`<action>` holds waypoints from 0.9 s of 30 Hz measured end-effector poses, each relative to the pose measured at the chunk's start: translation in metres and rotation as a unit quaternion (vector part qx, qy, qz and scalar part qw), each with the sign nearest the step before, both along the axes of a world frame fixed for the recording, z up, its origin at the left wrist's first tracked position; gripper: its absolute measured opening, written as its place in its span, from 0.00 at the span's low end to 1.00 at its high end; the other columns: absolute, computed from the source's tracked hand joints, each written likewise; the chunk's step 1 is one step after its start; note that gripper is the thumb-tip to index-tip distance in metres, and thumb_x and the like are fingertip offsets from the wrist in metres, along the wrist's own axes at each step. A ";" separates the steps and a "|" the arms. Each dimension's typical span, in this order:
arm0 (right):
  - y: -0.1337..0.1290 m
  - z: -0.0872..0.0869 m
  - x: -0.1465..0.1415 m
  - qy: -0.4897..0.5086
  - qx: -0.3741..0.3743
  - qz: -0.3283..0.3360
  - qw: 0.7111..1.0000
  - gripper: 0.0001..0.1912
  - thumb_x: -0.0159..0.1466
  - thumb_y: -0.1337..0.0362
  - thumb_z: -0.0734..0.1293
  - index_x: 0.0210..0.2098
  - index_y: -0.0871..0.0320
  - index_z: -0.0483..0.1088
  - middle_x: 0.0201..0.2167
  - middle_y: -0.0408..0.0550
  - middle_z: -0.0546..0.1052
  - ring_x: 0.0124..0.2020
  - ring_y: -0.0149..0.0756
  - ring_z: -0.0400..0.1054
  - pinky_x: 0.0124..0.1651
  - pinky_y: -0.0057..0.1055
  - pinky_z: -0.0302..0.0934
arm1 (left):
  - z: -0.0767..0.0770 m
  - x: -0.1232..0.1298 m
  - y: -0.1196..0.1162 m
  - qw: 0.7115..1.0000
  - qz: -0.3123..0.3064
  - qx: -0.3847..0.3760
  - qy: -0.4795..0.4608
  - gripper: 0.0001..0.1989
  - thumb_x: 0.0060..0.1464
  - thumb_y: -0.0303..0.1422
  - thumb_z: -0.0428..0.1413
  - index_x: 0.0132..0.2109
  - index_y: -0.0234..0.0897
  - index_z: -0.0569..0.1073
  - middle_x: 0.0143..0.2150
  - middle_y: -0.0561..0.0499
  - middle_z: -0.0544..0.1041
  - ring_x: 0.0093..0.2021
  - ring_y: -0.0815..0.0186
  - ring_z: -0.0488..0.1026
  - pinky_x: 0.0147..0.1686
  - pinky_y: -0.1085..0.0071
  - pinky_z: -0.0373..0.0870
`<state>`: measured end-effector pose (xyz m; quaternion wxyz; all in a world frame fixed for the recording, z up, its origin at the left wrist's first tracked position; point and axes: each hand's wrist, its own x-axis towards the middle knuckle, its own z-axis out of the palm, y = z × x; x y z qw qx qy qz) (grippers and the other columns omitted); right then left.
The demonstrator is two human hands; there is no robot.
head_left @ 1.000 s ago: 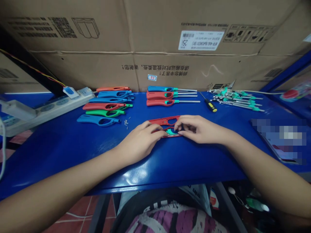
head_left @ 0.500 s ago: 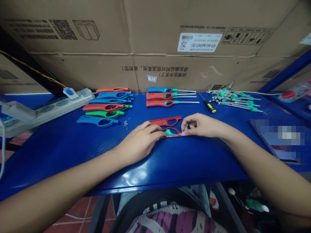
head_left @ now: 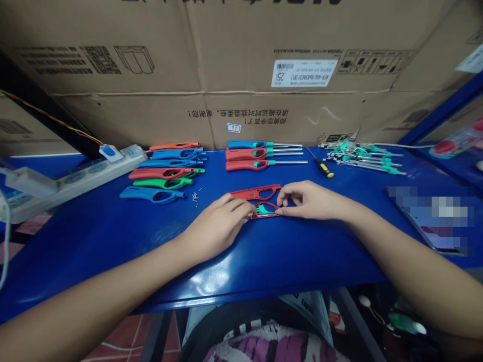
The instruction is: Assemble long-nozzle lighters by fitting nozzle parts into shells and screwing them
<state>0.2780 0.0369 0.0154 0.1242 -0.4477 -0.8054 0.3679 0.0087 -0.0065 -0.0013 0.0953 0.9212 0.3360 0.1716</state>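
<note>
A red lighter casing half [head_left: 268, 216] lies on the table with a green trigger [head_left: 261, 209] inside its handle loop. My left hand [head_left: 221, 221] curls over the left end of this half, fingers closed on it and hiding that part. At the other end, my right hand [head_left: 307, 200] pinches the casing's tip between thumb and forefinger; any small part there is too small to make out. Just behind lies another red casing half [head_left: 247, 194], its inside facing up, with no clear grip on it.
Closed lighter casings [head_left: 154, 194] in several colours lie left, beside small screws [head_left: 195, 197]. Lighters with metal tubes [head_left: 289, 162], a screwdriver [head_left: 323, 167] and green-and-metal inner parts [head_left: 377, 162] line the back. A power strip [head_left: 81, 176] and a phone [head_left: 426, 221] flank the table.
The view has tilted slightly upward. My right hand has shifted a little left along the casing's tip, while my left hand keeps its hold.
</note>
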 end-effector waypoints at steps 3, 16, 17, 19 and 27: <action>0.002 -0.001 0.002 0.012 0.082 -0.015 0.996 0.11 0.64 0.57 0.68 0.39 0.58 0.75 0.31 0.44 0.75 0.24 0.28 0.59 0.29 0.29 0.56 | -0.002 -0.001 0.001 0.999 0.020 -0.015 -0.021 0.09 0.67 0.29 0.52 0.52 0.36 0.70 0.49 0.46 0.78 0.50 0.57 0.72 0.50 0.59 0.72; 0.009 -0.014 0.000 0.087 0.203 -0.033 0.975 0.06 0.67 0.60 0.66 0.38 0.56 0.69 0.40 0.51 0.76 0.42 0.41 0.72 0.49 0.42 0.67 | 0.011 -0.009 0.013 0.995 0.049 0.075 -0.047 0.19 0.66 0.33 0.53 0.62 0.37 0.70 0.60 0.43 0.74 0.59 0.54 0.69 0.59 0.52 0.68; 0.008 -0.013 -0.001 0.119 0.156 -0.061 0.979 0.08 0.67 0.58 0.66 0.39 0.56 0.68 0.36 0.49 0.76 0.39 0.40 0.73 0.46 0.41 0.68 | 0.011 -0.011 0.015 0.994 0.050 0.091 -0.041 0.20 0.66 0.32 0.53 0.63 0.38 0.70 0.62 0.43 0.73 0.60 0.54 0.68 0.60 0.51 0.67; 0.007 -0.011 -0.004 0.190 0.048 -0.110 0.974 0.14 0.64 0.53 0.69 0.39 0.56 0.66 0.33 0.47 0.77 0.34 0.38 0.75 0.42 0.39 0.70 | 0.011 -0.013 0.018 0.991 0.051 0.117 -0.028 0.20 0.66 0.33 0.55 0.63 0.39 0.70 0.63 0.42 0.73 0.60 0.52 0.68 0.59 0.49 0.67; 0.000 -0.004 -0.009 0.248 -0.110 -0.110 0.956 0.22 0.62 0.52 0.71 0.50 0.59 0.69 0.41 0.51 0.78 0.30 0.33 0.75 0.38 0.36 0.73 | 0.013 -0.017 0.021 0.994 0.010 0.108 -0.010 0.15 0.68 0.30 0.51 0.57 0.34 0.74 0.53 0.41 0.78 0.51 0.56 0.73 0.51 0.57 0.73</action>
